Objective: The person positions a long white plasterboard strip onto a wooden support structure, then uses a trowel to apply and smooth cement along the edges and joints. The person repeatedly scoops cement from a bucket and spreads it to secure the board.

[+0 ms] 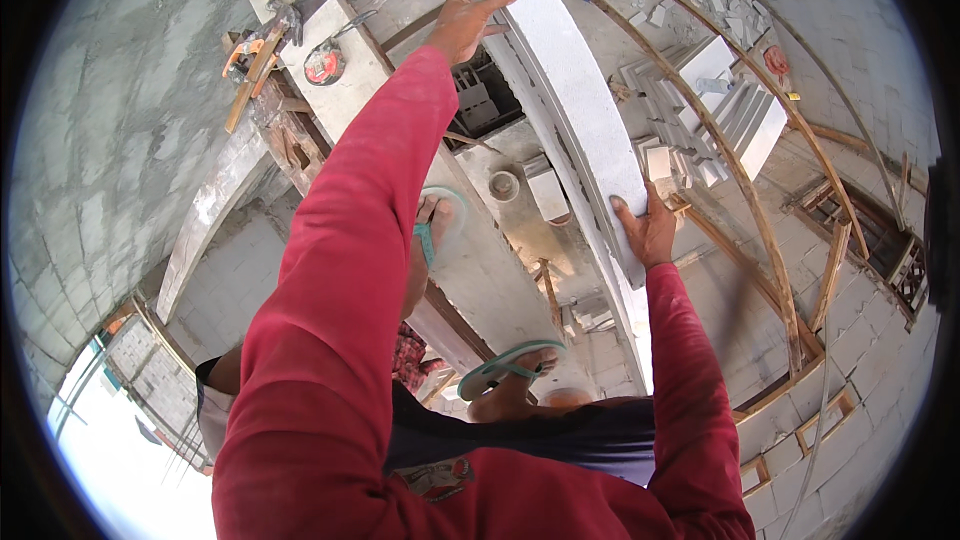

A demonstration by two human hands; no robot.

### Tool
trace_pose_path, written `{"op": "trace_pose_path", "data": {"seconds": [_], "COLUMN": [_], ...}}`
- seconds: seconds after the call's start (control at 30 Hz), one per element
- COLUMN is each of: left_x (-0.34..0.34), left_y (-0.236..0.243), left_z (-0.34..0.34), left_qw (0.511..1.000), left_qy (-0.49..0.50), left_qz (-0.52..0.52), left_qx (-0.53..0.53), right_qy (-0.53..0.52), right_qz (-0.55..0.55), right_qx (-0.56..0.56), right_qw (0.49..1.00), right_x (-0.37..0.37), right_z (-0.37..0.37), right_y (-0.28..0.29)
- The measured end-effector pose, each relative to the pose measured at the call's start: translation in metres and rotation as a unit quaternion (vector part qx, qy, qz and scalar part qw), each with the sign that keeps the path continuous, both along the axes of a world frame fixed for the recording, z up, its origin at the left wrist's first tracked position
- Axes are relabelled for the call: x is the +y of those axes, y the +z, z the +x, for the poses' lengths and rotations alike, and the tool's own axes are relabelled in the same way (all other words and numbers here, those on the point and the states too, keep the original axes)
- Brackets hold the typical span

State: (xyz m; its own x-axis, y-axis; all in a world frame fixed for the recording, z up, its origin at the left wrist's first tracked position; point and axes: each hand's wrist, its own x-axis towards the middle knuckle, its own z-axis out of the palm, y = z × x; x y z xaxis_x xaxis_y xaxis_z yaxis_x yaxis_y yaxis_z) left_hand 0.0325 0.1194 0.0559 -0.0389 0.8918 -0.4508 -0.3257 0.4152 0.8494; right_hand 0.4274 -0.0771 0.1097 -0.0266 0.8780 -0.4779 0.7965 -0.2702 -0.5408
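Note:
A long white lightweight block (570,70) lies between my two hands, along the top of a narrow white block wall (632,330). My left hand (470,18) grips its far end, with the thumb over the top and the fingers down the left side. Closer to me, my right hand (648,228) clasps the block's near end from the right, thumb on top. A grey mortar-like line runs along the block's left side. Whether the block rests fully on the wall, I cannot tell.
My sandalled feet (512,370) stand on a plank (480,250) high above the floor. A hammer (287,22) and a red tape measure (325,62) lie on a board at left. Bent wooden poles (700,110) and stacked white blocks (762,130) are at right; a bucket (503,186) sits below.

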Motion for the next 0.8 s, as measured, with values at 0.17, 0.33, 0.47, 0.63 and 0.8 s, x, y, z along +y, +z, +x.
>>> {"op": "trace_pose_path", "data": {"seconds": [0.17,0.33,0.47,0.63,0.8], "left_x": [0.0013,0.0007,-0.0005,0.0008,0.0001], "left_y": [-0.0015,0.0023,0.0022,0.0021,0.0006], "left_z": [0.0005,0.0008,0.0029,0.0009,0.0006], "left_qw": [1.000,1.000,1.000,1.000,1.000], "left_qy": [0.007,-0.004,0.019,-0.007,-0.003], "left_qz": [-0.005,-0.005,-0.005,-0.002,-0.006], "left_qx": [-0.002,-0.009,0.002,-0.002,0.001], "right_qy": [0.006,0.017,0.025,0.027,0.035], "right_qz": [0.024,0.026,0.013,0.010,-0.004], "right_qx": [0.006,-0.002,-0.031,-0.047,-0.066], "right_qw": [1.000,1.000,0.999,0.998,0.997], "right_x": [-0.0003,0.0012,0.0009,-0.0010,-0.0006], "right_z": [-0.0019,-0.0020,-0.0008,-0.0011,-0.0014], "right_y": [0.0034,0.0052,0.0049,0.0036,0.0024]}}
